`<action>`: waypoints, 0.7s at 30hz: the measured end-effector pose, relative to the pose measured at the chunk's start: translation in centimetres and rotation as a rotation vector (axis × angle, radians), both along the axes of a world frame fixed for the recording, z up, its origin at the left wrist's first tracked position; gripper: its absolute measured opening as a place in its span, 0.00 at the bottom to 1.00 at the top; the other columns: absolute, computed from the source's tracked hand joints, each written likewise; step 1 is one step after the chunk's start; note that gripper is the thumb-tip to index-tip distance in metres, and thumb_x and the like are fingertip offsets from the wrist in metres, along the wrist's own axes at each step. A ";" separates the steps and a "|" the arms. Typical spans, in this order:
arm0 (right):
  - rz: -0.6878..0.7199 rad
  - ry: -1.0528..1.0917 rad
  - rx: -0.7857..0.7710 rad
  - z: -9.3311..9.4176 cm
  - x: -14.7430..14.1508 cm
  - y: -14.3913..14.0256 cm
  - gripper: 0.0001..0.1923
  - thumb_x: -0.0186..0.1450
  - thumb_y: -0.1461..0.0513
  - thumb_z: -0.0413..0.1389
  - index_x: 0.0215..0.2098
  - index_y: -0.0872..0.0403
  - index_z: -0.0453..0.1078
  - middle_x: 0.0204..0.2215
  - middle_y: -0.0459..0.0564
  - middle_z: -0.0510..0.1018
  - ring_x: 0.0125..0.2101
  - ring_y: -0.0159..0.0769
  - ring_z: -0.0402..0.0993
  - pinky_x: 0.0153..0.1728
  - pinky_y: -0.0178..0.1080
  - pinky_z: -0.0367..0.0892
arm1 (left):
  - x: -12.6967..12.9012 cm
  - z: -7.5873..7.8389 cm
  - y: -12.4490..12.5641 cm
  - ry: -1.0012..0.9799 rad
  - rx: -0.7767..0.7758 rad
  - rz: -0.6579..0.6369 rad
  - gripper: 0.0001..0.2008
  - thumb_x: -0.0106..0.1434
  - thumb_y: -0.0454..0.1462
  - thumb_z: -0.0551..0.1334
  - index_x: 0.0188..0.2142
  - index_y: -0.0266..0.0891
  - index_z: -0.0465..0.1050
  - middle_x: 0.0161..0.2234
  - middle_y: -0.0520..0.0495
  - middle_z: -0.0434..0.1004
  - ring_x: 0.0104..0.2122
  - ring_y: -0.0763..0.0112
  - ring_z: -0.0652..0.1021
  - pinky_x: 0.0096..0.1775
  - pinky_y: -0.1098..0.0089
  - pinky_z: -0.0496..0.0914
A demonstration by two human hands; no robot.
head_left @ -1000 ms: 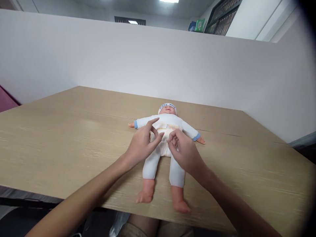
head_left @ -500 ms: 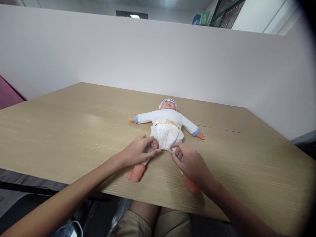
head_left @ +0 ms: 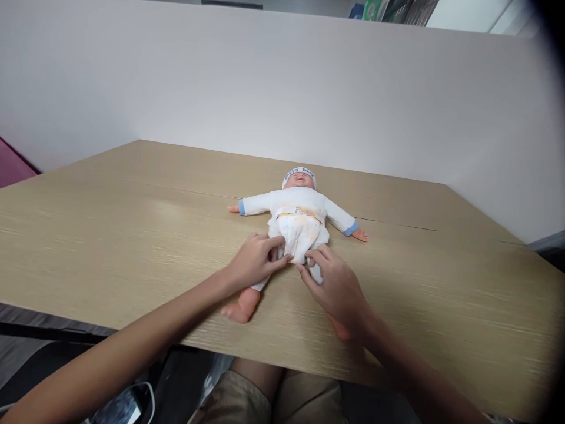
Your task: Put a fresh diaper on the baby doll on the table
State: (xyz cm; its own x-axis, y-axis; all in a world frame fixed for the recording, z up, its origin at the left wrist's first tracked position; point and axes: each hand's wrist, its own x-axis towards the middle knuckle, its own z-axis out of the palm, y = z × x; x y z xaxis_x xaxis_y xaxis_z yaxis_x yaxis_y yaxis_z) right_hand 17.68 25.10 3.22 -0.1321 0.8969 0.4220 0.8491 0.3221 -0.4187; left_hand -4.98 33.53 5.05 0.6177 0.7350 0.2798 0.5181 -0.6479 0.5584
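A baby doll [head_left: 298, 203] in a white suit with blue cuffs and a printed headband lies on its back, arms spread, feet toward me. Around its hips is a white diaper [head_left: 296, 229] with a printed waistband. My left hand [head_left: 256, 259] pinches the diaper's edge at the leg on the left, thumb near the crotch. On the other side my right hand [head_left: 333, 280] has its thumb and fingers closed on the diaper's edge by the other leg. The doll's left-side foot [head_left: 242, 305] shows; the other is partly behind my right wrist.
The doll lies on a wooden table [head_left: 132, 247] whose front edge is just above my lap. A white partition [head_left: 265, 88] rises behind the table. Below the edge at the left, a device with a lit screen [head_left: 119, 407] and a white cable are partly seen.
The camera view has tipped slightly downward. My left fingers have shifted inward along the diaper's leg edge, and my right fingers have moved a little at the crotch. The doll stays in place.
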 end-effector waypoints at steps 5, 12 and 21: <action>0.040 0.051 -0.011 -0.4 -0.1 -0.5 0.09 0.76 0.57 0.62 0.52 0.50 0.74 0.51 0.52 0.79 0.50 0.48 0.77 0.51 0.49 0.70 | -0.3 -0.2 -0.4 -0.132 0.071 -0.030 0.15 0.77 0.48 0.66 0.37 0.42 0.73 0.45 0.44 0.77 0.46 0.59 0.76 0.51 0.59 0.68; 0.058 0.041 0.019 -0.8 -0.3 -0.8 0.14 0.76 0.56 0.62 0.57 0.52 0.71 0.60 0.56 0.77 0.57 0.54 0.73 0.58 0.55 0.70 | -0.4 -0.5 -0.3 -0.219 0.086 -0.057 0.10 0.77 0.44 0.67 0.41 0.41 0.75 0.59 0.42 0.74 0.57 0.57 0.76 0.59 0.57 0.69; 0.078 0.111 0.012 -0.5 -0.4 -0.4 0.10 0.76 0.57 0.61 0.51 0.52 0.71 0.48 0.52 0.81 0.47 0.48 0.73 0.51 0.49 0.67 | -0.2 -0.7 -0.1 -0.230 -0.049 0.025 0.11 0.72 0.43 0.71 0.40 0.42 0.72 0.37 0.52 0.75 0.40 0.62 0.71 0.44 0.62 0.64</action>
